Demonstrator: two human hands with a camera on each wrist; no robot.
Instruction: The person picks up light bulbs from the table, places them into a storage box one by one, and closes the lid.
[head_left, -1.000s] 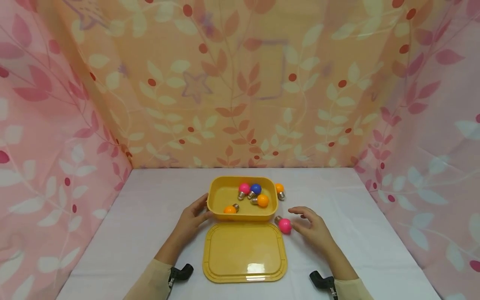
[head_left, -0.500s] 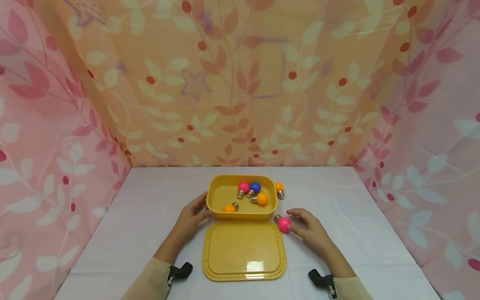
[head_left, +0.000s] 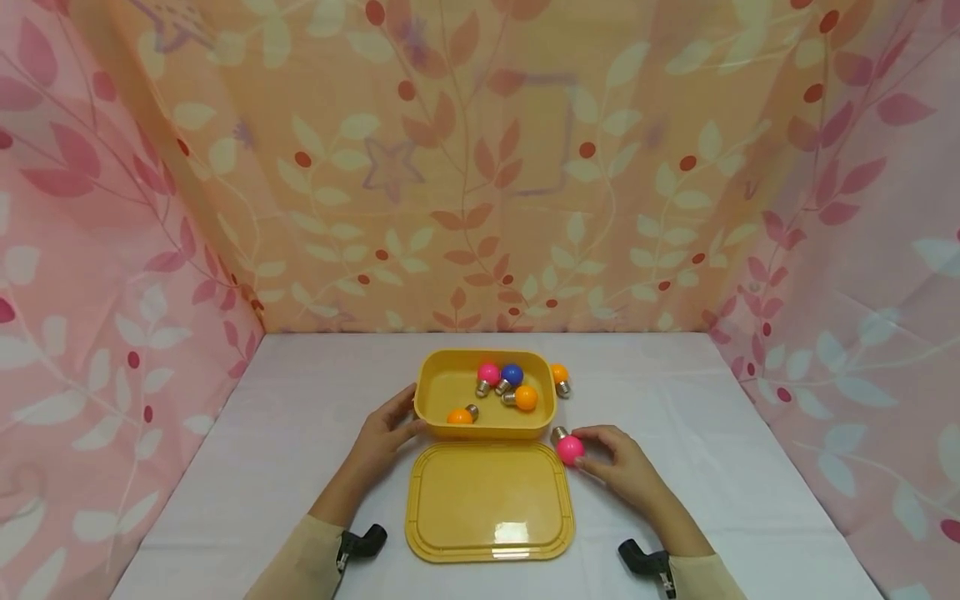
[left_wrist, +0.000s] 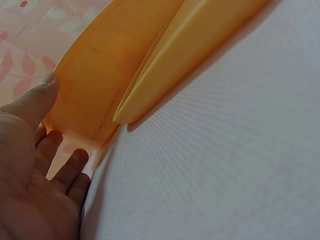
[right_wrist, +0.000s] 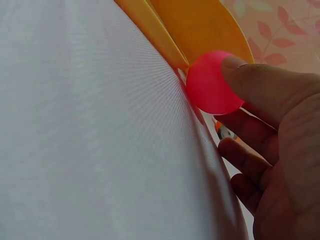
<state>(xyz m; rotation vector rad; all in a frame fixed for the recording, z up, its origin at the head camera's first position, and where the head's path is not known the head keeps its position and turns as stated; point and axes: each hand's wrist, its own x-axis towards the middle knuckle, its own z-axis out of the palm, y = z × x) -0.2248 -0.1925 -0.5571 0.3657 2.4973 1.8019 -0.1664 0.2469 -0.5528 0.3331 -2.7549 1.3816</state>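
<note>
Yellow box (head_left: 444, 392): four bulbs (head_left: 527, 398) inside.
Lid (head_left: 480, 500): flat, at the box's six o'clock.
Left hand (head_left: 382, 435): pointing toward one o'clock, fingers relaxed and apart, touching the box's nine o'clock side.
Right hand (head_left: 622, 467): pointing toward ten o'clock, fingers bent, thumb and forefinger pinching the pink bulb (head_left: 570, 451).
Pink bulb: at the box's four o'clock, base toward eleven.

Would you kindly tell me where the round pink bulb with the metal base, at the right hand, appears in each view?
Head: the pink bulb is below and right of centre, in the right hand.
Left wrist: not in the picture.
Right wrist: above and right of centre, in the same hand.
Shared landmark: the yellow rectangular plastic box, below centre in head, upper left in left wrist, upper right in right wrist.
</note>
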